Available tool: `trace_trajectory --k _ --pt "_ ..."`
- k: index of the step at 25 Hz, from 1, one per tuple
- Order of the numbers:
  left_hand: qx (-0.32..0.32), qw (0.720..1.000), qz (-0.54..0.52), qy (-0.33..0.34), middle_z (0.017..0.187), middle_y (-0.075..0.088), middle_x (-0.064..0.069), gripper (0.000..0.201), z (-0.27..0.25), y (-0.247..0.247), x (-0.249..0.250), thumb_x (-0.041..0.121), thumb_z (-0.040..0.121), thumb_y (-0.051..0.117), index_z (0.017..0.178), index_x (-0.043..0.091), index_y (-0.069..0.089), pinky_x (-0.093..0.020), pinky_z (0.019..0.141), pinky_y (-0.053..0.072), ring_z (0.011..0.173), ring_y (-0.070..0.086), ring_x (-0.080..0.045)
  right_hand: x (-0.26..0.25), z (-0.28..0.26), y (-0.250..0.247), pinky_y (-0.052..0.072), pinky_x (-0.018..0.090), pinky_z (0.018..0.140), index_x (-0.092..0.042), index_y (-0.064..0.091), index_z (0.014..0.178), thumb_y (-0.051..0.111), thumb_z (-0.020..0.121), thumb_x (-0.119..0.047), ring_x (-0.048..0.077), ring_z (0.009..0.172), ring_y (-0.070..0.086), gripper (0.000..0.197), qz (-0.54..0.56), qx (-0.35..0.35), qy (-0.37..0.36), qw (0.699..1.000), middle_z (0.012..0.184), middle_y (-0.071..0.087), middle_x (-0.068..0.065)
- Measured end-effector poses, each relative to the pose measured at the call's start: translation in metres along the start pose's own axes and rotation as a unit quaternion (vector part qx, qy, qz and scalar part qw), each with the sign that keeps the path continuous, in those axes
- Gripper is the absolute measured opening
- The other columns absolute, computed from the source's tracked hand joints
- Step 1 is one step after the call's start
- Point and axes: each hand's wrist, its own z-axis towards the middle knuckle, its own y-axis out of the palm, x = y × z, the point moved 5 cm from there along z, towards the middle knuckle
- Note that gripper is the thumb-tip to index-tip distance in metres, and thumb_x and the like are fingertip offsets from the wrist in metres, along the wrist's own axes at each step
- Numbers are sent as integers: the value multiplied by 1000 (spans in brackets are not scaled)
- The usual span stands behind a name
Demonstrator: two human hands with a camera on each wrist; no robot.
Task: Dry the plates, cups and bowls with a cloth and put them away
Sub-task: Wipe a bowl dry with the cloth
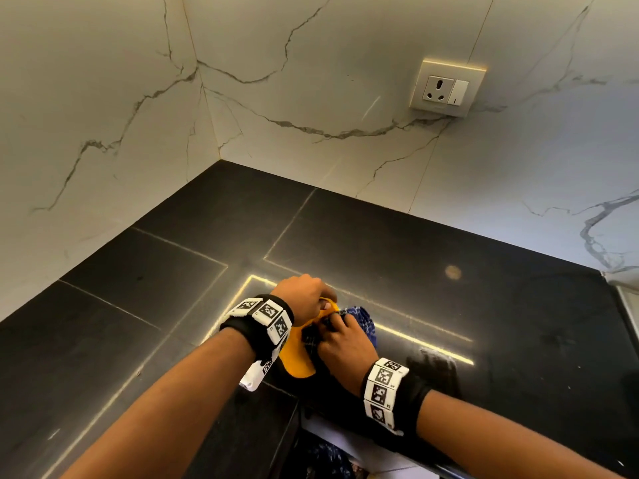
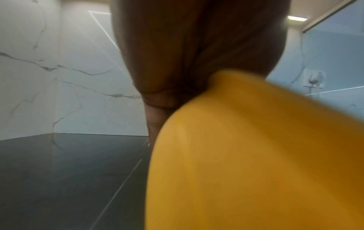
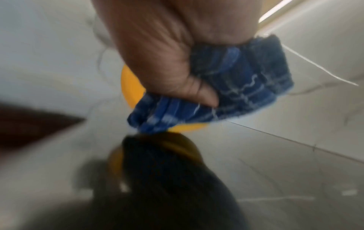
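A yellow dish [image 1: 299, 357], either a bowl or a plate, is held just above the black counter [image 1: 173, 288]. My left hand [image 1: 304, 295] grips its far rim, fingers curled over the edge. In the left wrist view the yellow dish [image 2: 256, 155] fills the lower right, under my left hand [image 2: 177, 77]. My right hand [image 1: 342, 344] clutches a bunched blue checked cloth [image 1: 363, 321] and presses it against the dish. In the blurred right wrist view the cloth [image 3: 236, 87] is wadded in my right hand [image 3: 187, 74], and the yellow rim [image 3: 130, 87] shows behind it.
White marble-look walls [image 1: 311, 98] meet in a corner behind the counter. A wall socket with a switch [image 1: 446, 88] sits at the upper right. A small pale spot [image 1: 453, 272] marks the counter. The counter's front edge [image 1: 345, 430] runs below my right wrist.
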Motion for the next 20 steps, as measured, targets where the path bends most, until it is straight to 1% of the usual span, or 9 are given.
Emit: trace_trajectory --k 2,4,7,9,13,15,16,18,20 --pt "-8 1000 9 5 124 65 -7 31 2 5 0 27 96 54 125 31 64 -37 90 47 114 58 -31 6 2 5 42 33 61 -11 70 77 63 76 -12 34 78 60 8 162 -91 20 982 77 66 11" --pt "-8 1000 6 4 127 65 -6 31 1 6 -5 28 97 54 127 30 64 -38 92 47 116 58 -30 16 1 20 49 39 65 -2 64 91 55 78 -6 38 83 60 16 329 -194 58 922 89 65 20" --pt "18 1000 -21 -1 124 67 -2 32 -1 1 -8 40 96 57 124 30 65 -38 93 49 114 60 -25 19 -6 24 51 46 81 -10 65 109 54 76 -4 34 102 57 36 358 -136 32 923 114 62 14" --pt "74 990 -120 -10 112 71 -1 37 -2 -3 -7 51 93 55 114 24 70 -35 89 51 104 64 -19 15 -12 28 50 44 84 -12 65 112 54 77 -5 32 105 57 38 373 -111 30 921 117 62 12" --pt "274 890 -362 -33 88 70 4 53 -40 1 -25 64 87 39 89 20 69 -36 82 50 85 63 -10 11 -9 44 54 45 75 -19 64 99 50 76 -20 28 92 63 27 394 -123 73 908 99 68 6" --pt "339 840 -423 -34 106 68 11 47 -77 25 -34 61 88 38 102 27 67 -27 89 47 100 60 0 11 -11 60 55 47 72 -17 64 95 45 72 -28 29 87 65 32 412 -143 105 894 91 70 5" --pt "333 840 -427 -29 123 62 13 46 -91 40 -34 61 88 40 116 31 62 -21 97 43 115 54 4 12 -12 67 55 47 74 -17 64 95 43 71 -31 27 89 66 36 435 -137 120 882 91 71 3" --pt "258 882 -394 -19 151 34 18 53 -104 73 -27 62 89 41 138 43 39 -11 110 25 139 28 8 16 -14 63 55 43 84 -22 66 103 43 69 -30 18 99 66 42 497 -110 130 851 101 72 -3" --pt "214 901 -378 -7 156 20 18 55 -96 94 -18 62 89 37 142 51 23 -9 112 18 143 17 9 17 -15 53 52 39 93 -23 67 110 44 69 -21 13 106 64 47 553 -100 134 816 110 71 -5"
